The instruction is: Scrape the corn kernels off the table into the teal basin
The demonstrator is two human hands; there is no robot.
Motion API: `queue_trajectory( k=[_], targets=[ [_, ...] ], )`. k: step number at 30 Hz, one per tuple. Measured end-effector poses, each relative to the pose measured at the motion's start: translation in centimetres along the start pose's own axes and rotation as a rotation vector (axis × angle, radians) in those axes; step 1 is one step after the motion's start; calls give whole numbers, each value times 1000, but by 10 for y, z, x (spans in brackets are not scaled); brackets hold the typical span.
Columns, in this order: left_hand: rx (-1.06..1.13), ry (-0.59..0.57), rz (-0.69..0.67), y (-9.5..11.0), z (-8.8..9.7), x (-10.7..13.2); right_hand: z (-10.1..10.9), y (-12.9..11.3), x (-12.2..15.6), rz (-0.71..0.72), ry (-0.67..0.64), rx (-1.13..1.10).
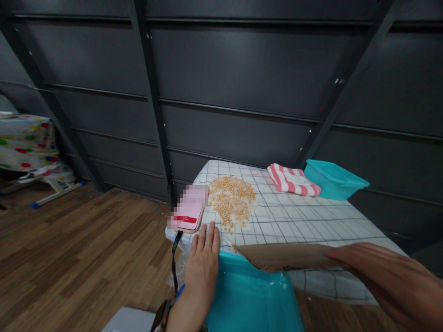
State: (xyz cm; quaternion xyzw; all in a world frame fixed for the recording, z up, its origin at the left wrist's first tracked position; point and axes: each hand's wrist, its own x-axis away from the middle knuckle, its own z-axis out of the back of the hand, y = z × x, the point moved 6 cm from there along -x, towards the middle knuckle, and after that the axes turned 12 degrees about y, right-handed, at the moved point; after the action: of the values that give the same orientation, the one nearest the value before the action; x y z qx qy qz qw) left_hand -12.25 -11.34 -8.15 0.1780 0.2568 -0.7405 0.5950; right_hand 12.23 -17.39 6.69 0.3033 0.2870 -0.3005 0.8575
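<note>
My left hand [204, 263] lies at the table's near edge with its fingers stretched out and a ring on one. It is beside a teal plastic bin [256, 299], whose rim sits at the table edge. A strip of brown cardboard [287, 257] is gripped in my right hand [374, 269], its far end over the bin's rim. Beyond the hands, small yellow beans or kernels [231, 198], mixed with paler grains, are spread on a checked white tablecloth [277, 219]. A few loose ones lie by the cardboard's tip.
Left of the beans, a pink phone [189, 210] with a black strap lies at the table edge. Farther back are a folded red-and-white striped towel [292, 180] and a second teal bin [335, 182]. A dark panelled wall [235, 69] stands behind. Wood flooring [104, 249] extends left.
</note>
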Motion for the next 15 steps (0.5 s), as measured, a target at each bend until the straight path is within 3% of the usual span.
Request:
queue_trajectory(
  k=[15],
  targets=[
    [20, 19, 8, 0, -1, 1, 2, -1, -9, -16, 5, -39]
  ],
)
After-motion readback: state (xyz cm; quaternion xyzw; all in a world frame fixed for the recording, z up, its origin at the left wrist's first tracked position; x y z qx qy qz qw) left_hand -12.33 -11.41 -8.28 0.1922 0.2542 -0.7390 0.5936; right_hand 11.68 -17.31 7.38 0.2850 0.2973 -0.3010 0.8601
